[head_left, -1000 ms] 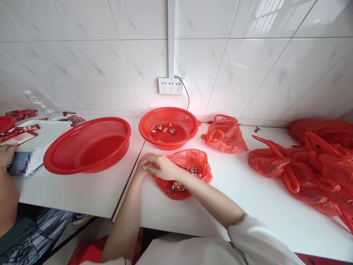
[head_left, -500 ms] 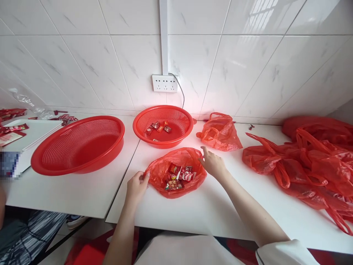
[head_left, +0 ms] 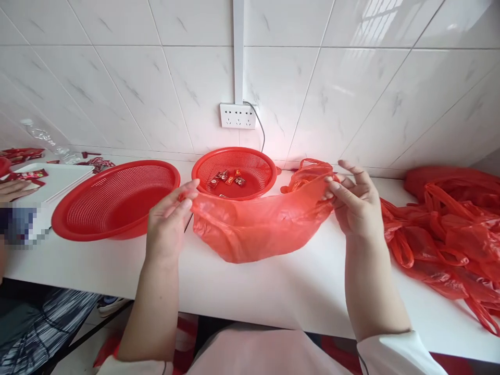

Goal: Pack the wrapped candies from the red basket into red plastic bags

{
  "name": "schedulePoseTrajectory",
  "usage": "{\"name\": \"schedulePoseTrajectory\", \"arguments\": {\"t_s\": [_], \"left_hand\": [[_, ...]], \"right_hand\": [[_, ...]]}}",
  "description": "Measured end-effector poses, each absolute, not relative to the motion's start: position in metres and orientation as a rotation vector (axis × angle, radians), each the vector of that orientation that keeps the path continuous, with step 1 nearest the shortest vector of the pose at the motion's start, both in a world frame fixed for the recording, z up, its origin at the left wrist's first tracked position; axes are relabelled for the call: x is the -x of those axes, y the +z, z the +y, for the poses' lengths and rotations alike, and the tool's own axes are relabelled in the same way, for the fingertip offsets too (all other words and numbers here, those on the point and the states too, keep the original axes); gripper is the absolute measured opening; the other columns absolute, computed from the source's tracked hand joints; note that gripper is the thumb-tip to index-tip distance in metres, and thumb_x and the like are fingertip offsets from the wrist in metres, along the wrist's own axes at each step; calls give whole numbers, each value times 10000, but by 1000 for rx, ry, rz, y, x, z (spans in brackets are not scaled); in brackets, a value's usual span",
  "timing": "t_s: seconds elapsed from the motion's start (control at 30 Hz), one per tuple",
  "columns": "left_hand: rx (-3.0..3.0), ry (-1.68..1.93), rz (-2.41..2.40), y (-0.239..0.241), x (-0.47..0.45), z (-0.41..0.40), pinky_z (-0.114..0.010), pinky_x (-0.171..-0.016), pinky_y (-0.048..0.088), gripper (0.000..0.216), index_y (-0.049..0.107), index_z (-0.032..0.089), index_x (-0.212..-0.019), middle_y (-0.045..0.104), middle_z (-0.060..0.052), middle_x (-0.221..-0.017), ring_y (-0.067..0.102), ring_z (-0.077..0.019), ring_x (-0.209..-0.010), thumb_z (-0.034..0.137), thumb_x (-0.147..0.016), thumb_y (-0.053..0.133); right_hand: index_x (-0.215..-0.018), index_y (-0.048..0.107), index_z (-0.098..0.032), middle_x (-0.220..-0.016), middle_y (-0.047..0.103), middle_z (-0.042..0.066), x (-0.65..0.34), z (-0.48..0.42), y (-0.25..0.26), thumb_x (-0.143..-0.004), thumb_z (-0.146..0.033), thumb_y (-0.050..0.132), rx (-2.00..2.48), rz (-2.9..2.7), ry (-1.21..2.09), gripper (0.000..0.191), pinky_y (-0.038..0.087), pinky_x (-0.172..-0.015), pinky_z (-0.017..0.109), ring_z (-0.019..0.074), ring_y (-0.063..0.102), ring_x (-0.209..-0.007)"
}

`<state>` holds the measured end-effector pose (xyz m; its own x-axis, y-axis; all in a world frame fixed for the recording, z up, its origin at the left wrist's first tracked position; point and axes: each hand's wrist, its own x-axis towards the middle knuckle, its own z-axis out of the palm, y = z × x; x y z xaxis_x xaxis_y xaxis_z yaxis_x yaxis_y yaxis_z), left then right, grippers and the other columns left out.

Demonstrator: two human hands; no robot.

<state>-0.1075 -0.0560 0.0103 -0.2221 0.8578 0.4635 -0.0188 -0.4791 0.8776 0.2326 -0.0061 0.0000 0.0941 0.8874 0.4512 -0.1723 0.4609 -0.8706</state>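
At far left a co-worker's hand (head_left: 15, 188) is over a white tray (head_left: 64, 177); a plastic bottle (head_left: 49, 140) lies beyond. Next is a red colander (head_left: 91, 208). The left hand (head_left: 172, 213) pinches one side of a red plastic bag (head_left: 261, 232), stretched before a second colander (head_left: 260, 169) holding wrapped candies (head_left: 229, 180). The right hand (head_left: 353, 198), outer fingers spread, pinches the other side, partly blocking a smaller bag (head_left: 310, 169); heaped bags (head_left: 449, 234) lie right.

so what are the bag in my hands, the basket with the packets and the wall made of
Held bag: thin, shiny plastic film, judging by its creases and translucency. Basket: probably moulded plastic, slightly glossy, given its regular holes and uniform red. Wall: glossy tile, likely glazed ceramic, given straight joints and bright reflections.
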Motion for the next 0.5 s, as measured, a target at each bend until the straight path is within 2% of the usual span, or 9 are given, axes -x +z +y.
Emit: {"name": "schedulePoseTrajectory", "arguments": {"t_s": [0.07, 0.13, 0.2, 0.27, 0.33, 0.4, 0.43, 0.5], "left_hand": [[-1436, 1662, 819, 27, 101, -49, -467, -1073, 388, 368, 664, 277, -1141, 638, -56, -1221, 534, -266, -1223, 321, -776, 690], [-1504, 1499, 743, 37, 89, -43, -469, -1003, 456, 584, 541, 326, -1300, 649, -59, -1157, 593, -270, -1133, 344, -747, 729], [-1602, 1280, 767, 41, 73, -41, -446, -893, 521, 726, 420, 352, -1390, 663, -40, -982, 654, -240, -951, 328, -742, 746], [-1714, 1052, 818, 39, 53, -41, -395, -794, 546, 778, 377, 349, -1408, 635, -9, -863, 645, -195, -800, 300, -732, 760], [-1822, 912, 842, 34, 35, -42, -351, -747, 538, 626, 503, 304, -1293, 623, -11, -873, 617, -178, -786, 300, -724, 766], [-1872, 878, 816, 28, 22, -43, -325, -750, 519, 272, 631, 228, -1026, 623, -32, -901, 602, -178, -837, 333, -786, 702], [-1856, 875, 797, 25, 18, -43, -308, -741, 510, 168, 639, 199, -904, 619, -38, -885, 595, -169, -830, 351, -831, 647], [-1732, 873, 772, 19, 16, -41, -259, -631, 483, 247, 615, 177, -792, 579, -19, -745, 550, -116, -660, 385, -902, 540]], "right_hand": [[-1168, 569, -301, -968, 633, 14, -220, -14, 15, -771, -214, 725, 679, -1279, 688, 435, 558, -756, 319, 157, 637, -867], [-1165, 585, -300, -1031, 636, 37, -203, -21, 25, -789, -208, 710, 623, -1369, 487, 407, 546, -845, 381, 197, 631, -978], [-1147, 605, -290, -1040, 647, 49, -187, -27, 31, -827, -201, 667, 583, -1498, 350, 338, 540, -857, 405, 207, 639, -964], [-1124, 623, -276, -1006, 669, 49, -173, -31, 34, -865, -194, 617, 537, -1715, 302, 271, 543, -831, 400, 204, 646, -919], [-1112, 633, -267, -977, 685, 44, -163, -34, 33, -894, -189, 571, 440, -1980, 313, 240, 545, -799, 377, 194, 647, -888], [-1102, 639, -259, -961, 681, 41, -157, -35, 29, -903, -194, 556, 366, -2089, 319, 225, 544, -768, 352, 183, 640, -864], [-1098, 639, -254, -955, 674, 41, -156, -35, 26, -904, -200, 554, 372, -2059, 317, 218, 542, -766, 347, 181, 634, -864], [-1098, 637, -244, -971, 657, 49, -155, -34, 21, -911, -214, 542, 471, -1915, 341, 212, 536, -797, 356, 185, 622, -900]]}}
